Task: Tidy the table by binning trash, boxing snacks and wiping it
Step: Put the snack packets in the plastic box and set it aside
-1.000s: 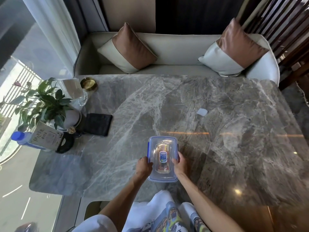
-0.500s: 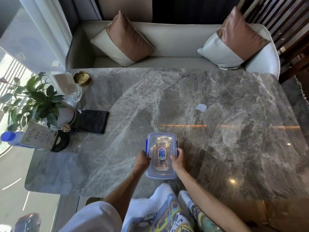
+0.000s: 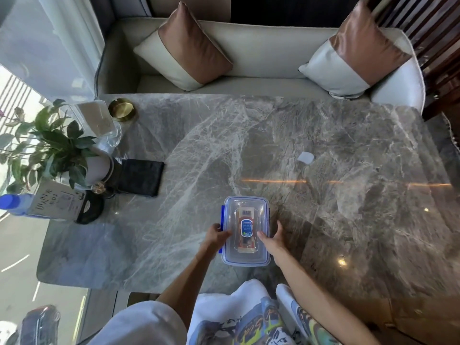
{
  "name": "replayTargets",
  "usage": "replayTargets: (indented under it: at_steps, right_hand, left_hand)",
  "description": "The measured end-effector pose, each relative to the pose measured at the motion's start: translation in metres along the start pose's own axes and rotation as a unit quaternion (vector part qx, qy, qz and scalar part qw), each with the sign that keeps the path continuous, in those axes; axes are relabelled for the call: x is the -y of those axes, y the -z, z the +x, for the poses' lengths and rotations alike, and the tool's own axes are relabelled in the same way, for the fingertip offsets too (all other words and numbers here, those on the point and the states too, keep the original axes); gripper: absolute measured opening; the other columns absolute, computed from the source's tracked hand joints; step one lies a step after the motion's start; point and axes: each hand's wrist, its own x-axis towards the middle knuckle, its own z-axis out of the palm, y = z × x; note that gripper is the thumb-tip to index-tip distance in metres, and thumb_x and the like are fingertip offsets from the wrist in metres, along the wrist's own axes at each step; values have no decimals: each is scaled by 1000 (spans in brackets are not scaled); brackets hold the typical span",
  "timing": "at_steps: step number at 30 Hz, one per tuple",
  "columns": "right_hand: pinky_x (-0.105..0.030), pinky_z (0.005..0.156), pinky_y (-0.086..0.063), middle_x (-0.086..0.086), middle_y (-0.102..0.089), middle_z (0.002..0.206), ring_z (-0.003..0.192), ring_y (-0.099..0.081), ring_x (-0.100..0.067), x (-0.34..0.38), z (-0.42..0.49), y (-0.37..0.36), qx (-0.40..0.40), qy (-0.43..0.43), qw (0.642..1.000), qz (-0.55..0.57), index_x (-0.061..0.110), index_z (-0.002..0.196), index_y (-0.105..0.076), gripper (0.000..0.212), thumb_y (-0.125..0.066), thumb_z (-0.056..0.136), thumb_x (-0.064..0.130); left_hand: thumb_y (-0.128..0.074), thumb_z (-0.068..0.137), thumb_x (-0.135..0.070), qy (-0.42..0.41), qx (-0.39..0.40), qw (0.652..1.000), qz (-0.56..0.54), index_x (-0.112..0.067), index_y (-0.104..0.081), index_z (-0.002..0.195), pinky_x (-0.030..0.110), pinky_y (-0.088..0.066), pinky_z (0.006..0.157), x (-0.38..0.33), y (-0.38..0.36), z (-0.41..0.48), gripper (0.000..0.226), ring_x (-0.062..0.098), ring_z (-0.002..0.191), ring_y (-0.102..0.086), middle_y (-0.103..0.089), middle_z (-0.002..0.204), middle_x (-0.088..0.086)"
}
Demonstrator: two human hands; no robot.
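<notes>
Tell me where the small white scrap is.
Head view: the white scrap lies on the right half of the marble table, beyond and right of the clear lidded box.

Grey marble table (image 3: 249, 145) bears lidded clear container (image 3: 245, 230), black cloth (image 3: 139, 176), potted plant (image 3: 59, 150), brass dish (image 3: 123, 109), white scrap (image 3: 305, 158).

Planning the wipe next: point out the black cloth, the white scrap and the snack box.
black cloth (image 3: 138, 176), head view, middle of fabric
white scrap (image 3: 305, 158), head view, its centre
snack box (image 3: 246, 227), head view, centre of lid
</notes>
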Motion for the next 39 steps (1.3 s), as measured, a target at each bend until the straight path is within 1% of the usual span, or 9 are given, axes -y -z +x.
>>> replayTargets:
  at_steps: [3,6,9,13,23,27,31,34,39]
  right_hand:
    - [-47,113,-35,-11,-27,158,140,-36,-32,2,2,3,11,-9,1000,-17,24,154,-7,91,-69,88,18]
    - [-50,112,-36,-11,-29,157,139,-37,-34,4,5,3,16,-18,999,-25,25,154,-8,90,-68,88,17]
    - [-50,112,-36,-11,-29,157,140,-36,-33,4,6,3,17,-23,999,-28,25,154,-9,90,-69,87,16]
    - [-47,110,-36,-10,-28,158,141,-35,-33,5,7,4,22,-29,999,-36,25,154,-9,92,-70,86,17]
    - [-45,110,-36,-11,-29,157,141,-37,-32,6,8,6,29,-46,998,-34,20,154,-11,90,-70,87,22]
    - [-38,98,-46,-12,-52,141,126,-53,-30,3,6,7,31,-41,998,-39,13,143,-38,67,-71,86,24]
    - [-33,88,-50,-15,-64,123,102,-63,-26,-3,1,4,-21,4,1000,-18,5,129,-56,50,-73,83,17]
    - [-44,99,-49,-17,-59,125,108,-62,-33,-6,-5,-8,-97,40,992,-64,1,125,-61,46,-72,84,19]
    - [-44,101,-46,-18,-50,126,110,-58,-35,-3,-7,-18,-155,57,981,-103,2,123,-64,42,-70,86,21]
  left_hand:
    - [-62,86,-3,-8,-13,1000,-2,9,-61,116,44,-56,86,3,2,2,32,28,89,-63,-68,110,27]
    - [-64,84,-8,-30,-56,996,58,5,-66,109,49,-55,90,3,0,2,28,36,96,-66,-67,108,29]
    - [-65,82,-14,-40,-118,982,139,0,-67,107,44,-52,91,2,-6,0,29,38,106,-59,-63,108,28]
    - [-59,82,-13,-57,-168,964,196,-5,-67,104,36,-47,91,-1,-16,-8,24,37,104,-55,-54,110,21]
    - [-51,84,-8,-49,-195,955,216,-7,-67,110,40,-47,96,-8,-29,-13,31,36,108,-53,-50,117,17]
    - [-50,85,-7,-59,-193,957,207,-7,-68,111,41,-48,96,-7,-26,-15,31,35,106,-53,-51,116,18]
    - [-50,84,-6,-72,-189,957,207,-7,-68,111,39,-45,95,-5,-25,-14,32,34,108,-50,-51,113,19]
    - [-49,84,-5,-70,-194,957,205,-5,-68,107,38,-44,92,-5,-26,-13,30,33,107,-50,-52,112,19]
    - [-50,83,-5,-65,-199,955,208,-5,-69,106,38,-44,92,-3,-27,-11,29,35,104,-51,-50,113,19]
